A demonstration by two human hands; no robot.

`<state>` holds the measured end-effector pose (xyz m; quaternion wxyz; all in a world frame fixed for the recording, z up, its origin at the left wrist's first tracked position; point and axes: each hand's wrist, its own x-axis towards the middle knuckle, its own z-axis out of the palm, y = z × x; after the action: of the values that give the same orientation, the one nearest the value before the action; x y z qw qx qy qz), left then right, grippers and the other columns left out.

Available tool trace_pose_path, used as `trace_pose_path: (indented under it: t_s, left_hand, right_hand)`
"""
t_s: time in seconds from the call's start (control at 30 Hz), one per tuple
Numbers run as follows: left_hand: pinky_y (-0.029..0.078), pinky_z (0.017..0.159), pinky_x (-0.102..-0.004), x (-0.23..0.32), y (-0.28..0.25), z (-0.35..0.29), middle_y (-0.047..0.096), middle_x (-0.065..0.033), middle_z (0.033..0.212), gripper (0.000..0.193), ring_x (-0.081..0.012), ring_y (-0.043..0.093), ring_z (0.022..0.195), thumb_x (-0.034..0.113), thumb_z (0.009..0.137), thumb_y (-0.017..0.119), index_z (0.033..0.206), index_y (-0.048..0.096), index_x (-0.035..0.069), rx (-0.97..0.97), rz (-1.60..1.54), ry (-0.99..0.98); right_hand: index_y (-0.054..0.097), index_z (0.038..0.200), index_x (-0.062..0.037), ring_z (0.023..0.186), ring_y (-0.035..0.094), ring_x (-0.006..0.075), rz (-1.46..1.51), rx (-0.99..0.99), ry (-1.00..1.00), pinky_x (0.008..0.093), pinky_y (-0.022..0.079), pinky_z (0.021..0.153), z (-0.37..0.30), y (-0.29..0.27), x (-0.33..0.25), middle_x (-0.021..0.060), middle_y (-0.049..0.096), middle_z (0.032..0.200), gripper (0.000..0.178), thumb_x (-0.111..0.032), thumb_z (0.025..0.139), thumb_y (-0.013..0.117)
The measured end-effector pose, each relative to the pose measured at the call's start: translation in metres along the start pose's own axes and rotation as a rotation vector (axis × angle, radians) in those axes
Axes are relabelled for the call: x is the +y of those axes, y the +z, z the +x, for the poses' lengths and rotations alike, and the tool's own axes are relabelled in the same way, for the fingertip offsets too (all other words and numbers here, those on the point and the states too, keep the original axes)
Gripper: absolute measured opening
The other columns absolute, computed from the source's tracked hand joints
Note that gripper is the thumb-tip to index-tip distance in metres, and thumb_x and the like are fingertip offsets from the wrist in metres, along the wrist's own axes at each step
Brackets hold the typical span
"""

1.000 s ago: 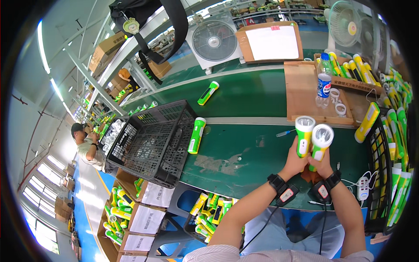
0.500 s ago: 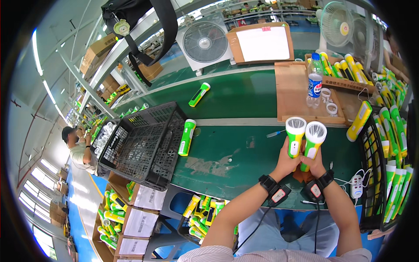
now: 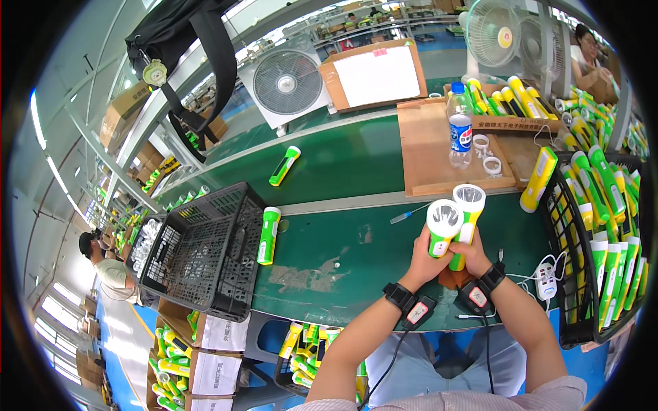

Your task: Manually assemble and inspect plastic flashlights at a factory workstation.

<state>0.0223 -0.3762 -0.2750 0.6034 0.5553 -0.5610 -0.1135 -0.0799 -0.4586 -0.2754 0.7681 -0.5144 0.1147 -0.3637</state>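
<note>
My left hand (image 3: 423, 264) is wrapped round a green and yellow flashlight (image 3: 441, 233) with a wide white head. Close beside it, my right hand (image 3: 474, 255) grips a second flashlight (image 3: 467, 218) of the same kind. Both lamps stand lens up over the green table (image 3: 343, 291), and their heads overlap in view. The fingers of the two hands meet around the lower bodies. A small brown piece (image 3: 452, 277) shows beneath the hands. Black straps with small boxes sit on both wrists.
An empty black crate (image 3: 226, 250) and a lone flashlight (image 3: 269, 235) are at left. A full flashlight crate (image 3: 582, 274), a white power strip (image 3: 546, 281) and cables lie right. Beyond the hands are a screwdriver (image 3: 408, 215), a bottle (image 3: 460, 130) on cardboard and a flashlight (image 3: 285, 166).
The whole view has shifted. The left flashlight now leans more toward me and overlaps the right one, which has turned in my hand. Both remain held.
</note>
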Motion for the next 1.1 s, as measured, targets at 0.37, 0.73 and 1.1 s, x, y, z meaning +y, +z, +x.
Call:
trace_pose_path:
  t_s: [0.37,0.73,1.1]
  left_hand:
    - [0.045,0.078,-0.0305,0.001,0.000,0.000,0.056,-0.0067,0.100,0.050,-0.0175,0.055,0.091,-0.003,0.066,0.062,0.111,0.042,0.004,0.004,-0.104,-0.113]
    - [0.045,0.075,-0.0291,0.002,0.000,0.001,0.054,-0.0040,0.089,0.044,-0.0152,0.054,0.084,-0.005,0.068,0.058,0.108,0.042,0.003,-0.034,-0.053,-0.088]
    - [0.045,0.078,-0.0297,-0.005,0.001,-0.001,0.055,-0.0073,0.104,0.047,-0.0164,0.055,0.092,-0.003,0.068,0.063,0.110,0.044,0.003,-0.016,-0.104,-0.102]
  right_hand:
    - [0.047,0.104,-0.0020,0.088,0.053,0.0165,-0.013,-0.014,0.040,0.0300,0.043,0.079,0.002,-0.010,0.011,0.0065,0.054,0.093,0.049,-0.009,0.062,0.071]
    - [0.047,0.103,-0.0017,0.086,0.053,0.0154,-0.047,-0.036,0.022,0.0294,0.043,0.078,0.000,-0.004,0.002,0.0052,0.053,0.090,0.044,-0.007,0.064,0.066]
    - [0.048,0.103,-0.0024,0.085,0.053,0.0156,-0.047,-0.059,0.012,0.0286,0.043,0.078,0.002,-0.009,0.006,0.0048,0.054,0.090,0.047,-0.010,0.062,0.068]
